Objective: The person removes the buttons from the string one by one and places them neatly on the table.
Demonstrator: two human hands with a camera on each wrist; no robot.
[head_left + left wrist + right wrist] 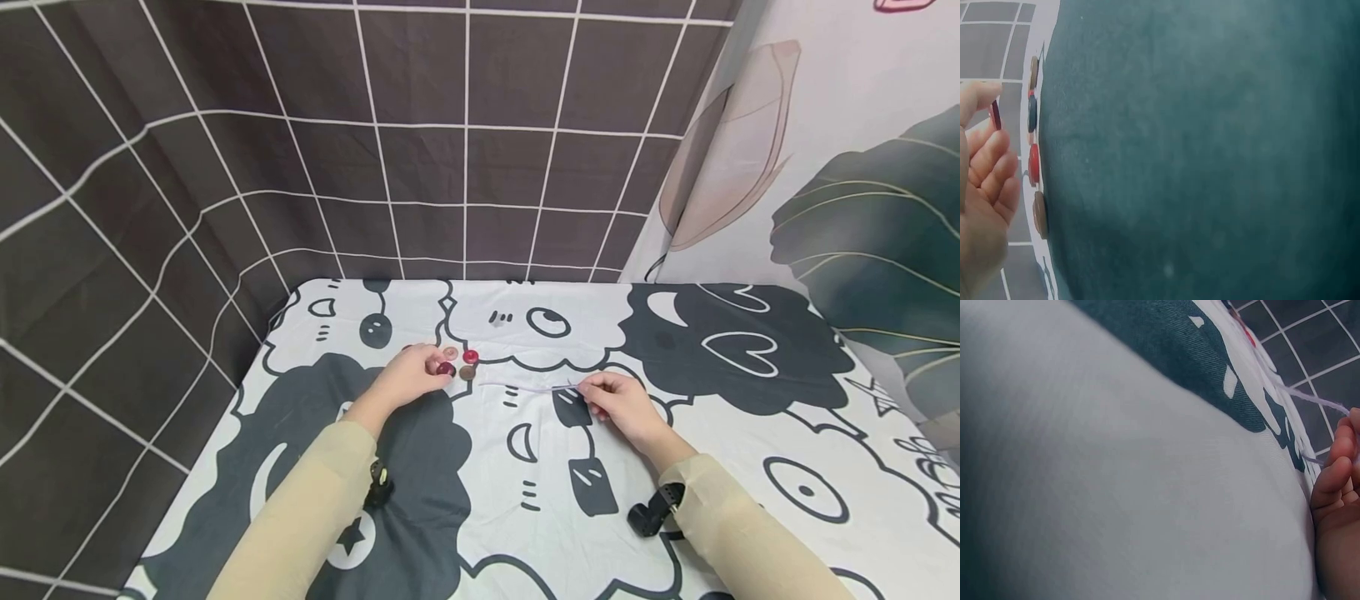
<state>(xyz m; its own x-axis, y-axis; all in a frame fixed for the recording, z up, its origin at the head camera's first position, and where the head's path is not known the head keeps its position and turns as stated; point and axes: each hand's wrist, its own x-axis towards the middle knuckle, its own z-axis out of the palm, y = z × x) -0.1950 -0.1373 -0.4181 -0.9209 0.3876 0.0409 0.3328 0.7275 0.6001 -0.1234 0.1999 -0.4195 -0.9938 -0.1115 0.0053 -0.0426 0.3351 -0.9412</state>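
Between thumb and fingertips, my left hand [408, 377] pinches a dark red button [995, 115], held up on edge in the left wrist view. Close by on the cloth lie a bright red button [470, 357], a brown button [467, 372] and a pale pink button [451, 353]. The left wrist view also shows a dark blue button [1032, 114] in the row. My right hand [618, 406] pinches a thin pale lilac string [1313, 398] at its fingertips. That string stretches left over the cloth toward the buttons, and a short strand also shows beside the fingers.
A black-and-white cartoon-print cloth [487, 483] covers the table. Behind and to the left hangs a dark grid-patterned curtain [420, 167]. A leaf-print curtain [847, 192] hangs on the right.
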